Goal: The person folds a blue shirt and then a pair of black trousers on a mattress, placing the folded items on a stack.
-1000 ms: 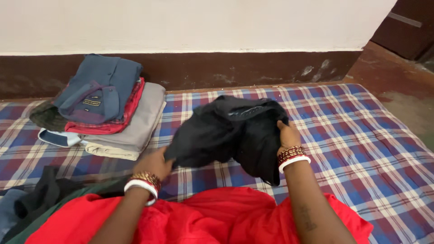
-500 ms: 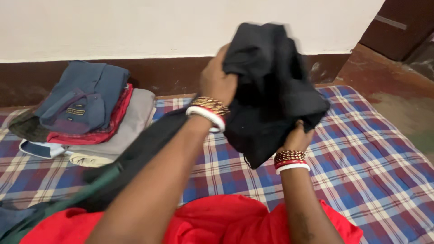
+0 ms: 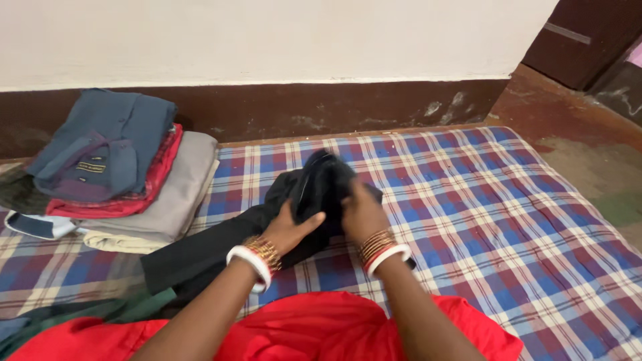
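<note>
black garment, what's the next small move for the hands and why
Probably press the bunched top flat and smooth it toward the trailing end. Both hands, left and right, grip the black garment where it is heaped up on the checked mattress, while its other end lies stretched out flat toward the person's left. The stack of folded clothes suggests folding, so it likely needs flattening first.
</note>
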